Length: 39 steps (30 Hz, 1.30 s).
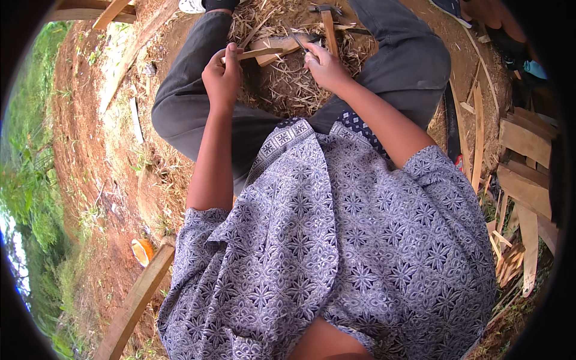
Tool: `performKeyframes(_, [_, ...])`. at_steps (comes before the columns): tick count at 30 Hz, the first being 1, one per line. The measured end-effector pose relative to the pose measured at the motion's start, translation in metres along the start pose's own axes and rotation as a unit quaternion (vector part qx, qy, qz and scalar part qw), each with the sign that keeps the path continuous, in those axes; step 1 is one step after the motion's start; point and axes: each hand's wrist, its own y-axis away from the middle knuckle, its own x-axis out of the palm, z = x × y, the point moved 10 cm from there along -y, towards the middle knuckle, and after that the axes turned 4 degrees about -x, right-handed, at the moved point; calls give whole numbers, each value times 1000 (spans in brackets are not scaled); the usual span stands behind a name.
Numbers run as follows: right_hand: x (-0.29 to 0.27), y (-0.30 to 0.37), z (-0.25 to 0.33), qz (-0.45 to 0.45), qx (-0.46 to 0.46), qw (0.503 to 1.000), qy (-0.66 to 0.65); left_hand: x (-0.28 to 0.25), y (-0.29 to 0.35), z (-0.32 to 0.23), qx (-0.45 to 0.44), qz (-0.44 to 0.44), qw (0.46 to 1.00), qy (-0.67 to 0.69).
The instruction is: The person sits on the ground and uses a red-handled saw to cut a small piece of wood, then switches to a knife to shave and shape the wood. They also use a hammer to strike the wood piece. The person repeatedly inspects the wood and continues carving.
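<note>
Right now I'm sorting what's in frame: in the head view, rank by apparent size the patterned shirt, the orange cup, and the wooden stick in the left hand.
1. patterned shirt, closest to camera
2. wooden stick
3. orange cup; these two look close.

Left hand (pixel 222 75) fisted, right hand (pixel 324 66) curled, both forearms extended forward.

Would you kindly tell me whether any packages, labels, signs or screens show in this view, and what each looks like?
None in view that I can tell.
Nearest to one: a small orange and white container, on the dirt at lower left beside a wooden plank; too small to identify.
</note>
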Motion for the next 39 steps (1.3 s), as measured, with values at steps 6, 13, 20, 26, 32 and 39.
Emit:
performKeyframes(6, [30,13,54,46,6,997,-66,9,15,-39,152,-77,939,-298])
performKeyframes(13, [12,27,113,-7,-93,994,-59,17,9,-61,194,-46,887,-415])
performKeyframes(20, [8,32,114,-63,-119,987,-90,23,12,-57,215,-42,882,-417])
performKeyframes(26, [21,32,111,-83,-165,978,-97,17,10,-56,206,-66,883,-417])
performKeyframes(32, [32,30,94,-35,-112,989,-86,19,25,-59,273,32,879,-389])
performKeyframes(39, [32,38,104,-49,-102,985,-129,19,27,-57,290,41,841,-455])
